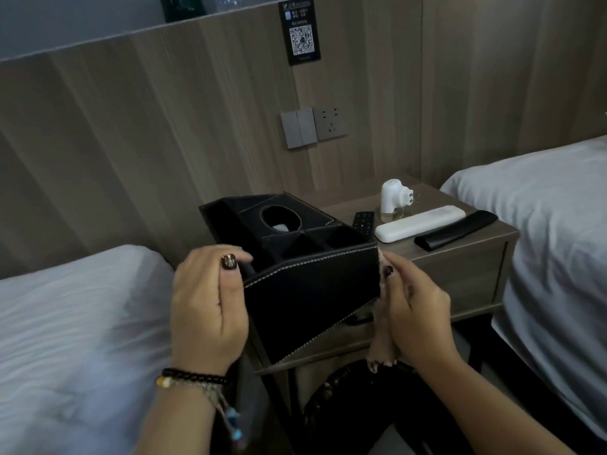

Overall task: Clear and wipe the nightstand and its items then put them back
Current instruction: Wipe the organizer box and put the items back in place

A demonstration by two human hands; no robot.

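A person tilts a black leather organiser box [308, 277] above the bench [460, 251] between two beds.

The left hand [207, 310] grips its near corner, thumb over the rim; the right hand [414, 316] holds a bunched cloth [382, 323] against its side. Behind lie a small black remote [363, 221], white remote [420, 223], black case [456, 229] and white plug-in device [394, 198]. A wall placard [299, 29] shows a QR code; its text is unreadable.

Organizer box [312, 297] matt stitched leather, probably; nightstand [460, 254] wood-grain.
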